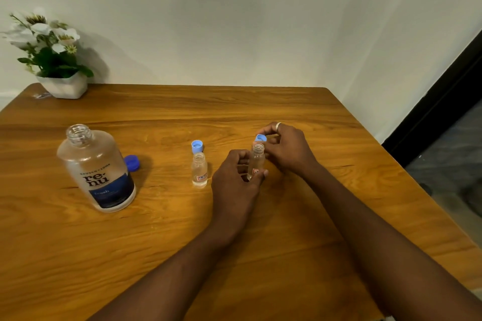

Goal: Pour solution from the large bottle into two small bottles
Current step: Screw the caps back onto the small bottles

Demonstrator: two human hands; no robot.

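Two small bottles [199, 170] stand uncapped mid-surface; left hand [236, 180] pinches one low, right hand [285, 148] pinches its cap [260, 137]; light, tippy plastic; large bottle [95, 169] likely heavier, best gripped mid-body.

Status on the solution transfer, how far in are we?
Prep mostly done: large bottle is open, its dark blue cap beside it; the left small bottle is open with its light blue cap behind. In hand: left hand holds the second small bottle, right hand holds its cap just above. Whether any pouring has happened I can't tell.
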